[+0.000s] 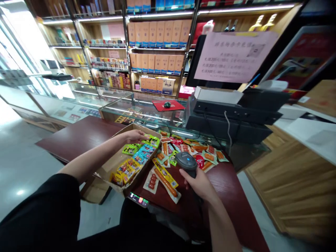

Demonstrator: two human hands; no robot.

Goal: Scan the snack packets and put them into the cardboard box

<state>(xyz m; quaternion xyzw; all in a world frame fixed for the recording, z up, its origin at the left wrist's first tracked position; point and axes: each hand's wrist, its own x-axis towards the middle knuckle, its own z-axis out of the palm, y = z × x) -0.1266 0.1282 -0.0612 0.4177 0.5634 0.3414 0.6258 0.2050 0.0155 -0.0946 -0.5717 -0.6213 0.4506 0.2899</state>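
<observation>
My left hand [135, 136] is over the far end of an open cardboard box [107, 168], its fingers closed on a green snack packet [152, 140]. Inside the box lie another green packet [130, 149], blue packets [144, 153] and yellow packets [127, 170]. My right hand [196, 182] grips the handle of a black barcode scanner [186, 161], whose head shows a small blue light. Beside the box, packaged sausages are spread on the dark red table; a long sausage pack [166, 180] and a small pack [151, 181] lie nearest me.
A phone [139, 199] lies at the table's near edge. Behind are a glass counter [110, 101] with a red mat [173, 105], a monitor bearing a paper sign [231, 56], a black cash drawer [223, 122] with cables, and shelves of boxes. A wooden cabinet [288, 178] stands right.
</observation>
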